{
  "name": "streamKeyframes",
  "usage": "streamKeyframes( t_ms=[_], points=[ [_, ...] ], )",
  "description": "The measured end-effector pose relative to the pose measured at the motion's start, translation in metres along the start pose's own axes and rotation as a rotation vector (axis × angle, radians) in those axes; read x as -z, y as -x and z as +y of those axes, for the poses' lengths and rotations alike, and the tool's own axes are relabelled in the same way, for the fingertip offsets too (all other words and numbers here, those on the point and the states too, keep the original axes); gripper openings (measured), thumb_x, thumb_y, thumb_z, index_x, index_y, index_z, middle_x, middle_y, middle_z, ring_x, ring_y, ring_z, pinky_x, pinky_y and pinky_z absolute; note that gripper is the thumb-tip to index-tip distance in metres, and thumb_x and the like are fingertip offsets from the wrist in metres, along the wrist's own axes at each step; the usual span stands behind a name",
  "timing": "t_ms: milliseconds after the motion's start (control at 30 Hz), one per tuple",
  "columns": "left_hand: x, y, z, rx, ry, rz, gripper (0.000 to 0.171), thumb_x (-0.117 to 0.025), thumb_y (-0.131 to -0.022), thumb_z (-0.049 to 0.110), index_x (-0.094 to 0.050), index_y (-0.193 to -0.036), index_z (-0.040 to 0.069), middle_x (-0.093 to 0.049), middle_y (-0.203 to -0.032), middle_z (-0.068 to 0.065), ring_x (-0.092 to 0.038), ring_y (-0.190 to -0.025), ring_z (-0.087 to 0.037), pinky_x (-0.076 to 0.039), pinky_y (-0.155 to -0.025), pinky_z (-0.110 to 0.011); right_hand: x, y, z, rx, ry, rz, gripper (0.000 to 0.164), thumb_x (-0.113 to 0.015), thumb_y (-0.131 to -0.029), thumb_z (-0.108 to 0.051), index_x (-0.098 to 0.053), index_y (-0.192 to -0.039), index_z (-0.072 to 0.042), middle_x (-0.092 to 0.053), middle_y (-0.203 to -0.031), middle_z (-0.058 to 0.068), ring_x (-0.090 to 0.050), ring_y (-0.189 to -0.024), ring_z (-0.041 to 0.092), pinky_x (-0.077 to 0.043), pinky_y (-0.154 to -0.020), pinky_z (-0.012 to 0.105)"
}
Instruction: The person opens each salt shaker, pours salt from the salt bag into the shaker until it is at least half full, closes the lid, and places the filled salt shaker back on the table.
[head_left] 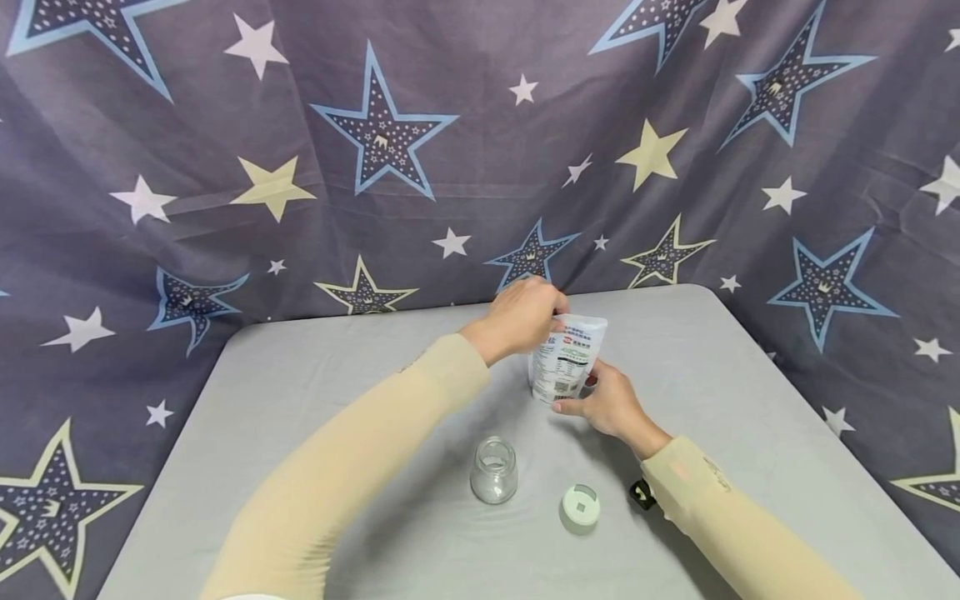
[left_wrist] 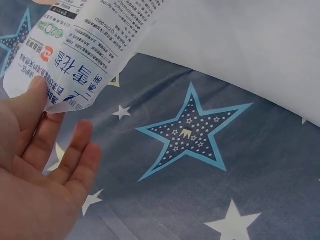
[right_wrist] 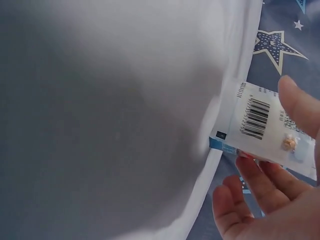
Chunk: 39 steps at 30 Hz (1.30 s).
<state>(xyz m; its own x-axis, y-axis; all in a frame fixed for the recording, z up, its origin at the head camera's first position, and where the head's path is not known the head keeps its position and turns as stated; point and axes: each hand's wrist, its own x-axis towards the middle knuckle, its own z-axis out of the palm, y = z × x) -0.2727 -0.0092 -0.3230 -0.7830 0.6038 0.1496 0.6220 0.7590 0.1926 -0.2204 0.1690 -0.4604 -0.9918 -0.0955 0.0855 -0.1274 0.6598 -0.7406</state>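
White printed pouch [head_left: 564,354] is between your two hands, over the far part of the table [head_left: 337,367], right of its middle. Behind everything hangs a dark starry cloth [head_left: 487,167]; before it spreads the grey-covered table. Your arms reach in wearing cream sleeves, the left sleeve [head_left: 360,458] and the right sleeve [head_left: 735,517]. Your left hand [head_left: 525,315] pinches one top corner of the pouch, thumb laid on the print, two other fingers bent loosely away from it. Your right hand [head_left: 611,400] grips the lower side, thumb across the barcode face and fingers underneath. Whether the pouch's base touches the table, you cannot tell. Nearer you, a clear glass jar [head_left: 494,472] stands upright with its mouth uncovered. Right of it lies a pale green round cap [head_left: 581,505], and by your right cuff shows a small black piece [head_left: 642,494].
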Motion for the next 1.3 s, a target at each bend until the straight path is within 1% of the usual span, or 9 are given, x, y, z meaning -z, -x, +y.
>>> streamKeyframes(
  t_ms=[167, 233, 333, 433, 533, 733, 867, 1067, 1300],
  points=[
    [-0.002, 0.0, -0.002, -0.004, -0.006, 0.036, 0.011, -0.074, -0.095, 0.028, -0.08, -0.1, 0.021, -0.074, -0.099, 0.005, -0.062, -0.097, -0.014, -0.049, -0.083, -0.033, -0.005, -0.006, -0.001, -0.011, 0.029, -0.009, 0.066, -0.096, -0.07, -0.021, -0.063, -0.124, -0.001, -0.072, -0.112, 0.016, -0.067, -0.104, 0.034, -0.052, -0.091, 0.049],
    [-0.003, 0.0, -0.002, -0.011, -0.007, 0.052, 0.009, -0.075, -0.094, 0.028, -0.08, -0.095, 0.022, -0.073, -0.096, 0.006, -0.062, -0.093, -0.014, -0.049, -0.081, -0.033, -0.007, -0.009, -0.001, -0.028, 0.049, -0.008, 0.066, -0.097, -0.069, -0.023, -0.064, -0.122, 0.0, -0.072, -0.111, 0.017, -0.067, -0.104, 0.034, -0.052, -0.092, 0.05],
    [-0.003, 0.0, -0.001, -0.018, -0.008, 0.06, 0.008, -0.076, -0.093, 0.029, -0.08, -0.093, 0.023, -0.073, -0.094, 0.006, -0.062, -0.093, -0.014, -0.05, -0.083, -0.034, -0.009, -0.011, 0.0, -0.061, 0.075, -0.006, 0.064, -0.097, -0.068, -0.024, -0.065, -0.118, 0.0, -0.072, -0.109, 0.017, -0.067, -0.101, 0.033, -0.052, -0.089, 0.049],
    [-0.002, 0.0, -0.001, -0.016, -0.006, 0.059, 0.007, -0.076, -0.093, 0.029, -0.081, -0.094, 0.023, -0.074, -0.095, 0.006, -0.062, -0.097, -0.015, -0.049, -0.087, -0.034, -0.011, -0.011, 0.002, -0.074, 0.088, -0.001, 0.061, -0.097, -0.069, -0.025, -0.065, -0.116, 0.0, -0.073, -0.106, 0.017, -0.067, -0.096, 0.031, -0.053, -0.085, 0.048],
    [-0.002, 0.002, 0.0, -0.007, -0.006, 0.062, 0.007, -0.076, -0.093, 0.03, -0.081, -0.095, 0.024, -0.073, -0.095, 0.007, -0.06, -0.099, -0.014, -0.049, -0.089, -0.034, -0.012, -0.011, 0.003, -0.065, 0.089, 0.002, 0.059, -0.096, -0.071, -0.025, -0.065, -0.116, 0.0, -0.073, -0.105, 0.017, -0.068, -0.095, 0.031, -0.053, -0.083, 0.047],
    [-0.005, 0.005, -0.001, -0.018, 0.015, 0.093, 0.007, -0.077, -0.093, 0.03, -0.081, -0.093, 0.024, -0.071, -0.089, 0.009, -0.056, -0.09, -0.012, -0.048, -0.081, -0.032, -0.009, -0.009, 0.006, -0.049, 0.069, -0.004, 0.056, -0.094, -0.074, -0.025, -0.066, -0.116, 0.0, -0.073, -0.105, 0.017, -0.069, -0.095, 0.032, -0.054, -0.083, 0.048],
    [-0.004, 0.007, -0.002, -0.027, 0.034, 0.11, 0.006, -0.077, -0.094, 0.029, -0.081, -0.091, 0.025, -0.071, -0.086, 0.011, -0.056, -0.089, -0.012, -0.047, -0.08, -0.031, -0.006, -0.007, 0.008, -0.033, 0.049, -0.004, 0.055, -0.093, -0.074, -0.024, -0.067, -0.118, -0.002, -0.074, -0.107, 0.015, -0.069, -0.097, 0.031, -0.054, -0.085, 0.048],
    [0.001, 0.014, -0.005, -0.007, 0.063, 0.093, 0.008, -0.076, -0.094, 0.031, -0.079, -0.089, 0.025, -0.071, -0.085, 0.01, -0.058, -0.092, -0.013, -0.048, -0.078, -0.032, -0.001, -0.003, 0.01, 0.006, -0.005, -0.012, 0.057, -0.093, -0.075, -0.021, -0.067, -0.123, -0.003, -0.074, -0.108, 0.014, -0.069, -0.096, 0.03, -0.055, -0.084, 0.047],
    [0.004, 0.02, -0.009, -0.007, 0.092, 0.102, 0.01, -0.075, -0.095, 0.032, -0.079, -0.089, 0.025, -0.071, -0.082, 0.012, -0.056, -0.088, -0.012, -0.047, -0.073, -0.031, 0.004, 0.002, 0.013, 0.035, -0.023, -0.022, 0.056, -0.091, -0.077, -0.019, -0.067, -0.126, -0.003, -0.074, -0.112, 0.014, -0.068, -0.102, 0.033, -0.053, -0.09, 0.051]
  ],
)
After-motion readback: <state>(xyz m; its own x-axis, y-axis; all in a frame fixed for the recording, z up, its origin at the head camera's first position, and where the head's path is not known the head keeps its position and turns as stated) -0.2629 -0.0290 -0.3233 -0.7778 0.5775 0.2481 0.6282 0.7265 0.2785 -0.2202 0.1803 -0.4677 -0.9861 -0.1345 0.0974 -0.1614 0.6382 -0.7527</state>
